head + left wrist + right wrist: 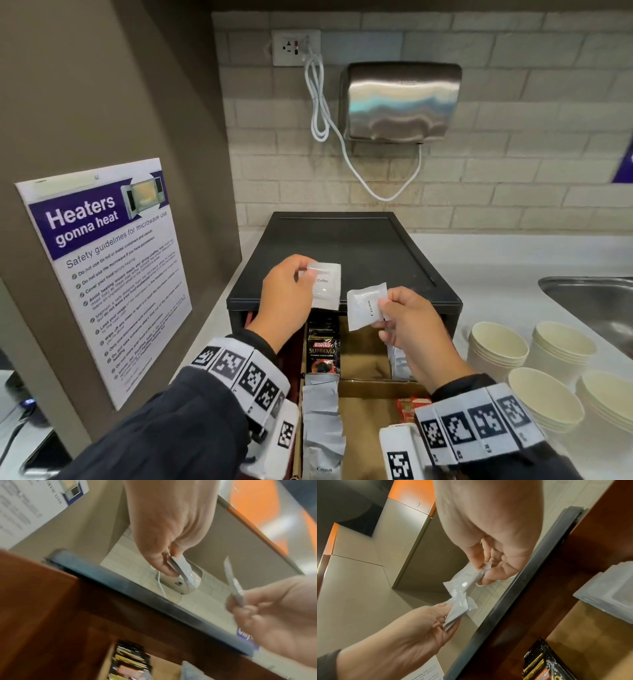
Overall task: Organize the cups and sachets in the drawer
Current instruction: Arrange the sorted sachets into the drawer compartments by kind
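Note:
My left hand [291, 294] pinches a white coffee sachet [325, 286] above the black drawer unit [342, 253]. Beside it my right hand [407, 325] pinches a white cream sachet [364, 306] by its edge. The left wrist view shows the coffee sachet [181, 572] edge-on under the thumb. In the right wrist view the cream sachet [467, 580] and the coffee sachet [458, 609] nearly touch. Below the hands the open drawer [363, 363] holds black Kopiko sachets [323, 349], white cream sachets [322, 421] and a red packet [409, 407] in separate compartments. Paper cup stacks [496, 353] stand to the right.
A brown wall panel with a microwave safety poster [109, 270] rises close on the left. A steel sink [596, 305] lies at the right on the white counter [496, 260]. A hand dryer [402, 102] and its white cable hang on the tiled back wall.

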A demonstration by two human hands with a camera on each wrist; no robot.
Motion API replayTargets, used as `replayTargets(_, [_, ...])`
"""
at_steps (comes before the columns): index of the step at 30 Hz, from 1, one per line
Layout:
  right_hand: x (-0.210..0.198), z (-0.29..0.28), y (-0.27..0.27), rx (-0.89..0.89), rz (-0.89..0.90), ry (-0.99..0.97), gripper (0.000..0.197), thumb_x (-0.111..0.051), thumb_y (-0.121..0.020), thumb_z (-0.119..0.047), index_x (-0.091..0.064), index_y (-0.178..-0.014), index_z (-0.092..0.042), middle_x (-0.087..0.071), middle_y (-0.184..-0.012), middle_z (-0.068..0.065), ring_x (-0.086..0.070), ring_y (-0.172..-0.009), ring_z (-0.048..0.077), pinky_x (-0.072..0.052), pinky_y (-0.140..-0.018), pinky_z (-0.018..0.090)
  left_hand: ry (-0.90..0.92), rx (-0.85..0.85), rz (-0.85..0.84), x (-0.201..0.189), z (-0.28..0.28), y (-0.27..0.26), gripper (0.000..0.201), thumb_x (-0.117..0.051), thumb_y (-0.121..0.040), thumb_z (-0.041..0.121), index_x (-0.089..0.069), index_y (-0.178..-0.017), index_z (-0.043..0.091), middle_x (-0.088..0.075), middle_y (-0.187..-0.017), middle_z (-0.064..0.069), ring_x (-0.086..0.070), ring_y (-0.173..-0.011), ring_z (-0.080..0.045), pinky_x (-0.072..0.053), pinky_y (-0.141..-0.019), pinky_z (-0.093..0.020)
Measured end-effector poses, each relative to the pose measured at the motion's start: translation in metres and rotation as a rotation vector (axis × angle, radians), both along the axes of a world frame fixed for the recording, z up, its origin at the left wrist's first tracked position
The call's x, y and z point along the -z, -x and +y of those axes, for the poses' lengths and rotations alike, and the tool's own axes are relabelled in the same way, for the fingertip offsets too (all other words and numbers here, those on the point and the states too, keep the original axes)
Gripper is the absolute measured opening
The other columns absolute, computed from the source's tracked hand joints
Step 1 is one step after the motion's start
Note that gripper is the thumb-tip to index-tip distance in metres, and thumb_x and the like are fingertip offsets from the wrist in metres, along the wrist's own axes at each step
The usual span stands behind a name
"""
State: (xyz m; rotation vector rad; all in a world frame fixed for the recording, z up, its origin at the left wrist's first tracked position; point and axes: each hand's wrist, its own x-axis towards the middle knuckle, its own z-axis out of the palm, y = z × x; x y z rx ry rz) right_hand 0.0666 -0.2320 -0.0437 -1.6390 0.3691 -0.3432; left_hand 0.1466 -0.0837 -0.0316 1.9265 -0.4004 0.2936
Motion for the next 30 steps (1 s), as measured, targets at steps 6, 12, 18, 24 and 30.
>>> replayTargets(6, [-0.003,0.010,0.000,-0.098,-0.039,0.111,0.020,-0.050,-0.094,-0.012,-0.051,-0.076,-0.018,-0.058,-0.087,-0.002,-0.059,-0.082,0.014,-0.050,-0.064,0.019,0.210,0.134,0.187,0.010,-0.010,0.028,0.019,-0.053,-0.092,0.006,-0.056,-0.095,0.024,-0.064,-0.095,0.000,-0.063,-0.083,-0.012,-0.053,-0.062,-0.020])
replayTargets(12, [0.000,0.012,0.002,-0.123,-0.073,0.410,0.018,-0.059,-0.089,-0.019,-0.055,-0.072,-0.022,-0.055,-0.091,-0.009,-0.058,-0.089,0.012,-0.052,-0.077,0.024,0.225,0.195,0.256,0.019,-0.008,0.037,0.013,-0.059,-0.091,0.010,-0.059,-0.090,0.023,-0.066,-0.091,-0.007,-0.066,-0.081,-0.018,-0.055,-0.063,-0.025])
replayTargets(18, [-0.004,0.014,0.002,-0.043,-0.076,0.416,0.013,-0.064,-0.086,-0.018,-0.065,-0.073,-0.015,-0.058,-0.085,-0.008,-0.059,-0.074,0.009,-0.051,-0.060,0.018,0.340,0.410,0.566,0.024,-0.005,0.046,0.019,-0.062,-0.088,0.017,-0.058,-0.106,0.014,-0.069,-0.104,-0.011,-0.067,-0.094,-0.024,-0.056,-0.078,-0.035])
replayTargets(24, [-0.017,-0.007,0.003,0.033,-0.053,0.366,0.013,-0.059,-0.091,-0.018,-0.068,-0.082,-0.022,-0.065,-0.088,-0.008,-0.060,-0.087,0.007,-0.051,-0.078,0.025,0.389,0.282,0.554,0.033,0.001,0.035,0.025,-0.064,-0.082,-0.006,-0.055,-0.097,0.012,-0.071,-0.098,-0.013,-0.070,-0.083,-0.025,-0.054,-0.065,-0.032])
replayTargets(30, [-0.009,-0.006,-0.004,0.008,0.099,0.439,0.024,-0.057,-0.091,-0.008,-0.062,-0.076,-0.027,-0.061,-0.088,-0.005,-0.059,-0.083,0.010,-0.051,-0.066,0.018,0.373,0.231,0.567,0.042,-0.009,0.036,0.022,-0.064,-0.083,-0.004,-0.057,-0.094,0.014,-0.070,-0.101,-0.010,-0.069,-0.090,-0.025,-0.055,-0.084,-0.043])
